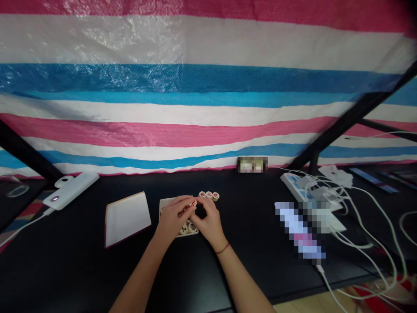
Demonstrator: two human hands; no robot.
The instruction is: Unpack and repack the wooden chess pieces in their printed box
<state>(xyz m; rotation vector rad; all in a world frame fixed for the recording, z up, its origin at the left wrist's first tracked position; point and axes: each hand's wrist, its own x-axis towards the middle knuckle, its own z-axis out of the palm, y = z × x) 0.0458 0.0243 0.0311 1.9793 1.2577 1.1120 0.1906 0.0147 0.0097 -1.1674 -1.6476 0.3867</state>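
Several round pieces (209, 195), rectangular box (165, 201)

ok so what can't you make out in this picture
Head view: pieces in the white box, partly hidden by the left hand.
Head view: whether the right hand's grip holds a piece, hidden by fingers.
Head view: the long cabled item, blurred by pixel blocks.
Head view: the left arm, cut off by the bottom edge.

The box (166, 201) is looking white. Inside, pieces (193, 227) are showing black and red signs on cream. Behind the box, a sheet (195, 80) is wearing pink, white and blue stripes. Under the box, the table (254, 230) is looking black.
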